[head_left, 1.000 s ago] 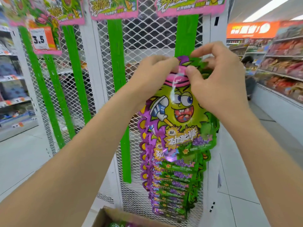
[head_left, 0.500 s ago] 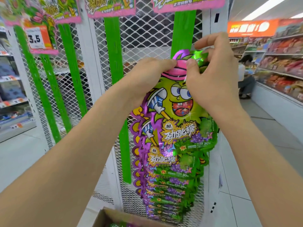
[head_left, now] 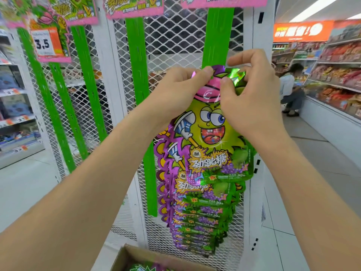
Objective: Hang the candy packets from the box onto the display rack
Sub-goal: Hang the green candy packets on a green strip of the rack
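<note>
Hanging step in hand: left hand (head_left: 181,89) and right hand (head_left: 252,98) pinch the top edge of a glossy green-and-purple foil candy packet (head_left: 211,137) against the green plastic strip (head_left: 217,36) on the white mesh display rack (head_left: 175,36). Tab engagement is hidden, probably incomplete; next, seat the hole, then release.
</note>
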### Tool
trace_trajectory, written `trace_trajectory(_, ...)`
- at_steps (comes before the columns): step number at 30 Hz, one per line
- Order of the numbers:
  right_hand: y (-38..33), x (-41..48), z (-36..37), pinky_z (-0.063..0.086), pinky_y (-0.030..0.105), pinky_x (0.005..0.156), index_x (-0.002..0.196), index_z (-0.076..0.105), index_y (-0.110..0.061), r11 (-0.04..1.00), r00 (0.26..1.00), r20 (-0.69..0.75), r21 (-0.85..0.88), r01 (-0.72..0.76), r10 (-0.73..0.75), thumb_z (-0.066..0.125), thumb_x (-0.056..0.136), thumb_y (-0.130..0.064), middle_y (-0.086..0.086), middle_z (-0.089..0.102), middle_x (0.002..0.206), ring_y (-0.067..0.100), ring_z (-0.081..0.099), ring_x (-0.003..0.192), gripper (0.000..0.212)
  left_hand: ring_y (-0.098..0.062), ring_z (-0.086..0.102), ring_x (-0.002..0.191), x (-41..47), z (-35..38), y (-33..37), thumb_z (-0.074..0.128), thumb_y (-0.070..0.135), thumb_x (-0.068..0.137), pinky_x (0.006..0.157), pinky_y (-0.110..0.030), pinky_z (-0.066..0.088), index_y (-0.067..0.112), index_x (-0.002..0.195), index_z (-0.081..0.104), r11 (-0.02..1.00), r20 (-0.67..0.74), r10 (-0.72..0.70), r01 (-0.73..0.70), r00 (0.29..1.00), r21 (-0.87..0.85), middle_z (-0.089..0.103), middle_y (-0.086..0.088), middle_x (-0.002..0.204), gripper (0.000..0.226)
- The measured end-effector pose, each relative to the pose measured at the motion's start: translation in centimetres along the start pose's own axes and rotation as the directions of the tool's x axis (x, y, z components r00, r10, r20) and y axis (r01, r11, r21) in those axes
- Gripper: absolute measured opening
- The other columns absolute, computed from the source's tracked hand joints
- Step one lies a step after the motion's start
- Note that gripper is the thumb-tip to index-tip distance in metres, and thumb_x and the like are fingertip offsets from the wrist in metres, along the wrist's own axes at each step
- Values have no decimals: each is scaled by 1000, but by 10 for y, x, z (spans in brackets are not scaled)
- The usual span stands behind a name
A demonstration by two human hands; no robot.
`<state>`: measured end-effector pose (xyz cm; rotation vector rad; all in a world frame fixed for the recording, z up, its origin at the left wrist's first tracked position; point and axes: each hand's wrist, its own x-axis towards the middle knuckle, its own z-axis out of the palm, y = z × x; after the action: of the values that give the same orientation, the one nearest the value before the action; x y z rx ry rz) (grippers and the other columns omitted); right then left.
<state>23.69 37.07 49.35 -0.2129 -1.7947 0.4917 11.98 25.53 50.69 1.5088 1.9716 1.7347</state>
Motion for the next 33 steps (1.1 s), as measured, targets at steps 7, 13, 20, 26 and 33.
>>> trace_trajectory(7,12,-36,5,46,39,101,119,66,-12,935,980,-96,-328,132,-172,69,89,-23,8,62,121,28,58,112,33,-16,66,104,-18,4,-27,70,28,100,95,-44,52,24,130,65,816,-155,359,-229,921,531,74,3,113,31)
trace_trajectory(13,8,-137,19,49,40,77,84,72,-5,932,930,75,-25,361,-359,61,80,2,9,66,87,31,60,84,14,-33,52,129,-89,12,-75,77,20,93,110,-46,40,16,143,61,564,-152,572,-253,806,786,57,-8,140,53)
trace_trajectory(20,52,-262,59,58,45,69,89,60,-15,952,51,980,-201,231,194,51,89,-33,10,58,86,32,61,78,21,-19,64,81,-204,33,-219,78,24,85,73,-43,56,31,93,65,717,158,-107,-34,982,696,61,12,87,17)
trace_trajectory(26,102,-312,74,46,34,55,68,43,-12,910,-266,908,-220,353,323,55,97,-16,6,46,68,25,51,61,31,-24,66,119,-285,84,-336,77,31,87,93,-40,56,26,126,71,571,434,-717,101,546,815,70,0,126,40)
trace_trajectory(33,129,-338,80,36,33,52,67,42,-14,906,-347,865,-238,351,362,53,100,-14,4,46,65,22,42,52,34,-61,6,155,-365,129,-406,87,29,84,119,-74,29,32,165,15,360,328,-903,72,276,930,-4,-15,174,108)
